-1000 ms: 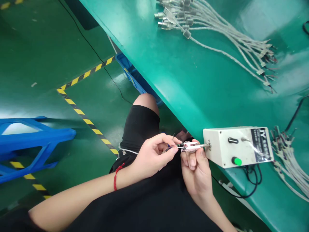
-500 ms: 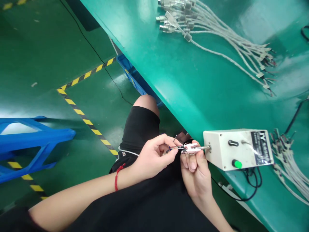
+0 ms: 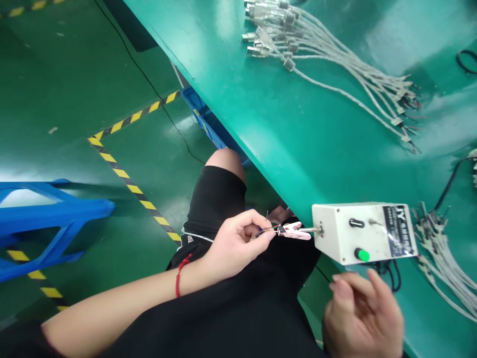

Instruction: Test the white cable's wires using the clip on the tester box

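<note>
My left hand [image 3: 240,243] pinches several thin wires [image 3: 265,230] between thumb and fingers. Their far ends run into a pinkish-white clip [image 3: 294,230], which sits on the metal shaft [image 3: 313,229] of a white machine box [image 3: 357,231]. Away from the clip, below the box, my right hand [image 3: 363,315] is lifted with its fingers loosely curled and apart, slightly blurred, with nothing visible in it. On the box's face are a green knob [image 3: 362,255], a black switch [image 3: 357,223] and a small metal toggle.
A bundle of white USB cables [image 3: 335,64] with stripped wire ends lies across the green table [image 3: 238,94]. More white cables [image 3: 447,253] lie right of the box. A blue bin [image 3: 203,114] stands under the table edge; a blue stool [image 3: 55,214] is on the floor at left.
My right hand has let go of the clip and moved down and right, below the machine box. My left hand stays in place with the wires.
</note>
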### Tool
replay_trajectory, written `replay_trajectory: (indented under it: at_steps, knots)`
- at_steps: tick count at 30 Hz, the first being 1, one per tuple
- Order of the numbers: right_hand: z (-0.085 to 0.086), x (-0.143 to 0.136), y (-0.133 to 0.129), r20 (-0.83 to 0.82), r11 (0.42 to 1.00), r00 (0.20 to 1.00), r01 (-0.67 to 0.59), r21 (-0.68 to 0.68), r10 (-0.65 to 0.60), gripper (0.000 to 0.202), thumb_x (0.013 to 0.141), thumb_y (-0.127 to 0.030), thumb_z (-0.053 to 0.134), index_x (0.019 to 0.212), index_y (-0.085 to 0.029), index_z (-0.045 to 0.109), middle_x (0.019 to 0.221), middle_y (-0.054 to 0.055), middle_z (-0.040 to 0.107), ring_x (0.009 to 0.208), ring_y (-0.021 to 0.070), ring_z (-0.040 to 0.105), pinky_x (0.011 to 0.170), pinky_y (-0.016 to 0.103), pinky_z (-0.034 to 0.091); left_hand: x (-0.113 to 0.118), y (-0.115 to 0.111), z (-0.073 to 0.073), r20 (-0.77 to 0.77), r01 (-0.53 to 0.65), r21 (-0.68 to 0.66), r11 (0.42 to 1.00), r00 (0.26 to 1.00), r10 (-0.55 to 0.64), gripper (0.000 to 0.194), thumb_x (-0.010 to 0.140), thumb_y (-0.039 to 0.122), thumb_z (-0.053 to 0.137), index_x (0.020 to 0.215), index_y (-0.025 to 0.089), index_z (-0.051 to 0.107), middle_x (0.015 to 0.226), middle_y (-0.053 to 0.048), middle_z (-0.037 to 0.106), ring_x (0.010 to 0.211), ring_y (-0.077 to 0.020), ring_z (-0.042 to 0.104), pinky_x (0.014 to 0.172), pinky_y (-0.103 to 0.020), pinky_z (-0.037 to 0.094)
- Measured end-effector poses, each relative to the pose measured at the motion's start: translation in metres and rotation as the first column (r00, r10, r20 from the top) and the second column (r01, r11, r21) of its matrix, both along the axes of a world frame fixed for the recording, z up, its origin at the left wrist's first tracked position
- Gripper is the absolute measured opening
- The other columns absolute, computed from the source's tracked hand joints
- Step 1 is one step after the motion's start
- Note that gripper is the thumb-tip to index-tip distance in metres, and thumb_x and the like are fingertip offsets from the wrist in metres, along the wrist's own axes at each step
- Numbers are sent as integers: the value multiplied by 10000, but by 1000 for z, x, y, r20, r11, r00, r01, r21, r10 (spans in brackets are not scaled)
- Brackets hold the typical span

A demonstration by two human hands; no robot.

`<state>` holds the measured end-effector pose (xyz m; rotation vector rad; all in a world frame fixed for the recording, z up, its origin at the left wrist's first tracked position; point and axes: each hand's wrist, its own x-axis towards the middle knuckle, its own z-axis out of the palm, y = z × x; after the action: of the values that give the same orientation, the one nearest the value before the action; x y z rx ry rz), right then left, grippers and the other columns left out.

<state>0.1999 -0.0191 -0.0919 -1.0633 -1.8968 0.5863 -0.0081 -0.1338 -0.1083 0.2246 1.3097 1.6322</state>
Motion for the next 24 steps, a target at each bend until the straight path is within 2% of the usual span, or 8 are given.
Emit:
replay_trajectory:
  at_steps: [2,5,9,15,19,22,24]
  knots:
    - [0,8,15,131,983,989,42,180,-66,459,818,-223,830,1264,-160,739,793,62,744,614,189,650,611,348,536,0,-1,0,9,5,-4,1000,1000,-5,160,950,284,743,915,164,644,891,-14,672,481,-13,496,411,-166,374]
    - [-3,13,30,278,968,957,8,252,-80,372,830,-285,822,1177,-158,772,769,66,761,586,187,657,629,344,557,1,-1,0,20,7,-8,1000,1000,-7,168,950,295,744,916,169,638,842,-2,662,464,-15,488,406,-166,362]
    - [-7,13,31,276,975,959,6,223,-69,386,865,-339,774,1197,-145,750,705,44,743,563,192,672,624,338,587,2,-2,1,28,9,-20,1000,1000,-8,168,955,304,738,922,176,634,769,15,641,448,-20,483,407,-166,356]
    - [-11,11,28,221,979,974,10,205,-57,401,872,-352,753,1209,-134,747,711,51,750,546,193,678,596,332,600,3,-2,1,21,5,-29,1000,1000,-4,186,945,321,749,920,176,636,793,3,650,495,-34,484,432,-175,355]
    - [-11,10,29,192,980,981,-8,201,-31,387,867,-292,763,1221,-135,747,699,43,734,550,185,673,585,328,598,3,-1,1,8,5,-35,999,1000,-5,187,942,323,752,919,172,645,754,9,626,538,-51,491,472,-185,365]
    - [-13,10,28,165,984,986,-16,179,-14,414,867,-248,759,1266,-142,726,740,47,739,573,185,680,553,314,582,3,-1,1,-1,-1,-20,1000,1000,1,186,937,318,758,923,166,652,840,-18,655,605,-63,512,516,-196,379]
    - [-14,11,23,114,987,993,-52,154,34,502,859,-212,763,1349,-153,668,825,60,757,608,188,693,529,305,576,3,-2,1,-6,-5,-11,1000,1000,5,176,937,308,759,928,167,654,900,-35,671,659,-77,540,554,-205,396]
